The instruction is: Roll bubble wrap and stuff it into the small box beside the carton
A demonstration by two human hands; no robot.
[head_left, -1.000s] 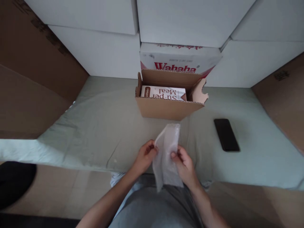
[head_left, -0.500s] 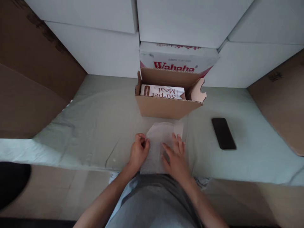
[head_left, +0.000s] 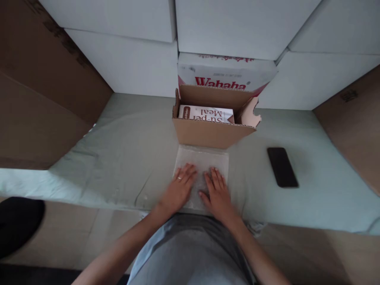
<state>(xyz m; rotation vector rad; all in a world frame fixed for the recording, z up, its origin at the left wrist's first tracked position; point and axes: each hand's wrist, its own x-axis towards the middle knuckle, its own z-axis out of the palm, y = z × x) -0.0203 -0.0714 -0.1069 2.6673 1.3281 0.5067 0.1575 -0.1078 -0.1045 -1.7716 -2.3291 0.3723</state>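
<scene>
A pale, translucent sheet of packing material (head_left: 202, 156), perhaps bubble wrap, lies flat at the front edge of the cloth-covered surface. My left hand (head_left: 179, 188), with a ring on one finger, rests on its left half, fingers stretched out and slightly blurred. On the right half lies my right hand (head_left: 218, 194), fingers spread and palm down. Just beyond the sheet stands an open cardboard box (head_left: 208, 134). Inside it is a white carton (head_left: 209, 114) with brown lettering reading "Su-per Meal", upside down to me.
A black phone (head_left: 282, 167) lies to the right on the green cloth (head_left: 133, 138). Behind the cardboard box are a Wahaha box (head_left: 228, 73) and stacked white boxes (head_left: 243, 27). Large brown boxes flank the surface at left (head_left: 50, 107) and right (head_left: 353, 122).
My left hand has let go of the sheet's left edge and moved onto it, fingers now extended. The sheet's folded far corner now lies flat. My right hand stays on the right half.
</scene>
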